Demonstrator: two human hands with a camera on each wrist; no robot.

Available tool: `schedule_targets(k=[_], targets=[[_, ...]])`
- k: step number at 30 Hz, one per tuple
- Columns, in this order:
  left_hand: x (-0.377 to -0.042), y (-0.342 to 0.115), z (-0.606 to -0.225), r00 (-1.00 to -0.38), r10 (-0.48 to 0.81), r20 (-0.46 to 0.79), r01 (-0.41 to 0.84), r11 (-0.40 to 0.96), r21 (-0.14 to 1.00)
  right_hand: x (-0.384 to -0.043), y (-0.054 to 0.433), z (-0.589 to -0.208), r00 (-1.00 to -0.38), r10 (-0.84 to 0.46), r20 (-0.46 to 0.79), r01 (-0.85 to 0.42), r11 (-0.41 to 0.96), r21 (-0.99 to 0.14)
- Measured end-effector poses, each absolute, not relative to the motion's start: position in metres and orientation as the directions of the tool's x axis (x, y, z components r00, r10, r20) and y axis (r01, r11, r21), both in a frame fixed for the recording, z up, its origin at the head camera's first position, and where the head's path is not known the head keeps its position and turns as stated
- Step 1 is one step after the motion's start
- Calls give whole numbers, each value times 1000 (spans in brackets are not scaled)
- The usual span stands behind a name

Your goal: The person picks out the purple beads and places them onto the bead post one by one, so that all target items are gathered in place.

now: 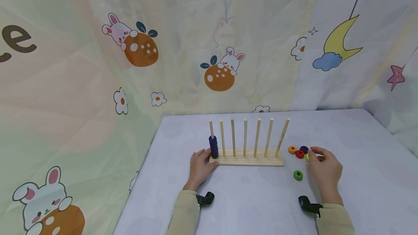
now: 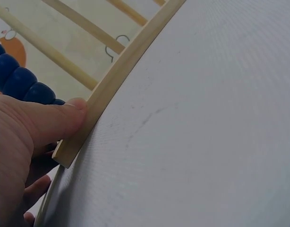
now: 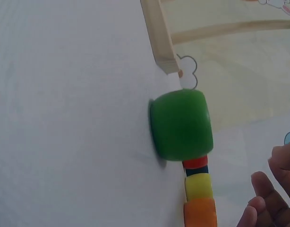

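A wooden peg rack (image 1: 248, 160) stands on the table with several upright pegs. Dark blue beads (image 1: 213, 147) are stacked on its leftmost peg. My left hand (image 1: 200, 168) grips the rack's left end, thumb (image 2: 72, 118) on the front edge of the base and fingers partly hidden behind it. On the right, my right hand (image 1: 326, 169) hovers by the loose beads with fingers bent, fingertips close to a yellow bead (image 1: 307, 157) and a dark blue bead (image 1: 304, 149). Nothing shows between its fingertips in the right wrist view.
An orange bead (image 1: 292, 149) and a red bead (image 1: 299, 154) lie right of the rack. Closer to me is a green bead (image 1: 298, 175). Another orange bead (image 3: 200, 213) shows in the right wrist view. Behind the table (image 1: 254, 198) hangs a printed cloth (image 1: 183, 46).
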State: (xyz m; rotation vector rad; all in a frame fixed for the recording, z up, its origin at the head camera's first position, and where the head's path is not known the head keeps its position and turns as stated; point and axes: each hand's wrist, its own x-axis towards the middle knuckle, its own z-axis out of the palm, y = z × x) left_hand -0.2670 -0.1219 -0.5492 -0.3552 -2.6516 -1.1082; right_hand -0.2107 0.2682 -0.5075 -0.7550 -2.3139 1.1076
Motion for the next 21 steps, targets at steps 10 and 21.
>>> schedule_targets(k=[10,21], targets=[[-268,-122,-550,-946,127,297,300,686,663,-206,290,-512,-720,685,112,342,491,-801],[-268,-122,-551,-944,123,306,303,687,660,-205,305,-512,-716,698,11,409,432,-804]])
